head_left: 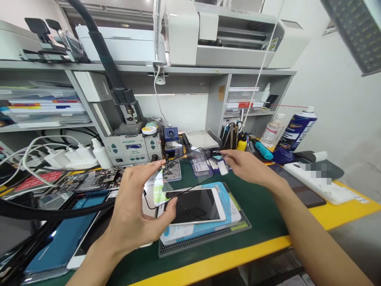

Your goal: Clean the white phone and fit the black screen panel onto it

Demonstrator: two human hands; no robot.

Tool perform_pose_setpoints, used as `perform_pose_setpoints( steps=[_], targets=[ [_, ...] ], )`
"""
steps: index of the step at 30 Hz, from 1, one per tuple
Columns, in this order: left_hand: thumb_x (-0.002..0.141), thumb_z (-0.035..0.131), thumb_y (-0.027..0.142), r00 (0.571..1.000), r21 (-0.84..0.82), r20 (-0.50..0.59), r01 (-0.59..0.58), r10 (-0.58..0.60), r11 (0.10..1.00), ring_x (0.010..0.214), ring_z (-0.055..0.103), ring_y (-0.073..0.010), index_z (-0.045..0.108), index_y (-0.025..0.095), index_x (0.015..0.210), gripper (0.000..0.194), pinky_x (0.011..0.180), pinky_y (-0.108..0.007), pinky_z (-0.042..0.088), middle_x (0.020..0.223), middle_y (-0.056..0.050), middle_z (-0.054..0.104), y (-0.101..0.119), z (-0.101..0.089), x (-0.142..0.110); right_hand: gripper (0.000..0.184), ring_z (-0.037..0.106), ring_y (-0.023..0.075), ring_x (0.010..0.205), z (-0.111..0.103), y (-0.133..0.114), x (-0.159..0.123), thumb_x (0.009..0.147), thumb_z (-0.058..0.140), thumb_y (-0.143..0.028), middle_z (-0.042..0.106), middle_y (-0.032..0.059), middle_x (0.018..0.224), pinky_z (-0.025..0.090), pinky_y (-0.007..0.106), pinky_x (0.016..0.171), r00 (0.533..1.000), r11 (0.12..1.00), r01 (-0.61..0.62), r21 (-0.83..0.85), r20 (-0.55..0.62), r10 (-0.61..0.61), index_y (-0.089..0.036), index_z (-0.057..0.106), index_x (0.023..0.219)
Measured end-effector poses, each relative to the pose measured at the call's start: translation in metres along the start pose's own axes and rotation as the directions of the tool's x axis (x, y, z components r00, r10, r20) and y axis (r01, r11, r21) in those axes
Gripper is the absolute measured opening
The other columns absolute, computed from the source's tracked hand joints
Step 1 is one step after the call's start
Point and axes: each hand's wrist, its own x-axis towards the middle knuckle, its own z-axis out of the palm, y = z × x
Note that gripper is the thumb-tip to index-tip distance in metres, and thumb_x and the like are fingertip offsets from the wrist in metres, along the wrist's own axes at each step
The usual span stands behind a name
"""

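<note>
My left hand (135, 210) grips a clear glass screen protector (184, 171) by its near edges, thumb and fingers pinching it above the bench. My right hand (247, 167) pinches a small white tab (222, 167) at the protector's far end. Beneath the protector lies a white smartphone (196, 206) with a dark screen, resting on a blue and white package (229, 202) atop a grey work mat (235, 229).
A soldering station (132, 149) stands behind, with chargers and white cables (59, 157) to the left. Phones and parts (62, 238) crowd the left. A spray can (297, 127), bottle (273, 133), tool holder (233, 135) and a white keyboard (318, 180) sit right. The green bench has a yellow front edge (238, 258).
</note>
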Motion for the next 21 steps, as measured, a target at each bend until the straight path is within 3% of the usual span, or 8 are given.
perform_pose_setpoints(
  steps=[2,5,9,12,17,19,21],
  targets=[
    [0.078,0.077,0.013,1.0,-0.006,0.008,-0.002,0.002,1.0,0.119,0.057,-0.0327,0.045,0.017,0.147,0.077,0.099,-0.052,0.051,0.135,-0.017,0.063,0.002,0.0,0.0,0.054,0.061,0.0401,0.123,0.004,-0.003,-0.001,0.096,0.057,-0.037,0.066,0.0235,0.133,0.054,0.055,0.1,0.999,0.999,0.028,0.025,-0.028,-0.027,-0.01,0.062,0.142],
    [0.079,0.076,0.013,1.0,-0.018,0.03,0.009,-0.008,1.0,0.121,0.057,-0.0323,0.044,0.019,0.147,0.076,0.101,-0.052,0.05,0.135,-0.016,0.062,0.003,0.001,-0.001,0.071,0.063,0.0332,0.125,0.004,-0.017,-0.009,0.094,0.062,-0.044,0.061,0.0167,0.146,0.058,0.047,0.097,0.986,0.977,0.132,0.167,0.079,-0.146,-0.021,0.044,0.159],
    [0.08,0.074,0.014,0.994,-0.047,0.104,0.04,-0.035,0.998,0.122,0.056,-0.0318,0.041,0.023,0.15,0.077,0.101,-0.051,0.051,0.138,-0.014,0.06,0.003,0.0,0.002,0.108,0.052,0.0306,0.141,0.002,-0.033,-0.024,0.081,0.083,-0.046,0.035,0.0101,0.168,0.057,0.04,0.103,0.904,0.892,0.242,0.381,0.245,-0.35,-0.034,0.02,0.167],
    [0.08,0.072,0.016,0.983,-0.042,0.182,0.019,-0.011,0.999,0.122,0.055,-0.0323,0.039,0.025,0.151,0.079,0.1,-0.051,0.051,0.14,-0.014,0.059,0.005,-0.004,0.011,0.098,0.053,0.0323,0.139,0.005,-0.037,-0.031,0.083,0.083,-0.049,0.041,0.0094,0.165,0.055,0.045,0.106,0.919,0.924,0.241,0.297,0.236,-0.315,-0.039,0.03,0.164],
    [0.083,0.07,0.017,0.959,-0.036,0.282,0.006,0.004,0.999,0.121,0.055,-0.0314,0.039,0.026,0.151,0.076,0.1,-0.049,0.052,0.139,-0.014,0.059,0.012,-0.019,0.035,0.082,0.067,0.0293,0.113,0.003,-0.04,-0.032,0.084,0.08,-0.053,0.06,0.0122,0.144,0.059,0.044,0.092,0.93,0.93,0.325,0.171,0.122,-0.348,-0.031,0.046,0.155],
    [0.083,0.072,0.018,0.964,-0.057,0.265,-0.011,0.026,0.998,0.126,0.055,-0.0314,0.038,0.026,0.153,0.078,0.104,-0.05,0.05,0.143,-0.014,0.057,0.012,-0.024,0.04,0.079,0.067,0.0281,0.109,-0.001,-0.043,-0.032,0.083,0.081,-0.052,0.062,0.0121,0.141,0.058,0.042,0.091,0.916,0.915,0.382,0.128,0.077,-0.394,-0.028,0.05,0.151],
    [0.081,0.076,0.021,0.983,-0.098,0.181,-0.008,0.025,0.995,0.134,0.053,-0.0329,0.035,0.027,0.156,0.086,0.109,-0.052,0.048,0.152,-0.015,0.051,0.009,-0.026,0.04,0.075,0.067,0.0274,0.108,-0.006,-0.048,-0.033,0.081,0.082,-0.051,0.063,0.0114,0.139,0.057,0.041,0.092,0.9,0.897,0.431,0.101,0.025,-0.435,-0.026,0.054,0.146]
  ],
)
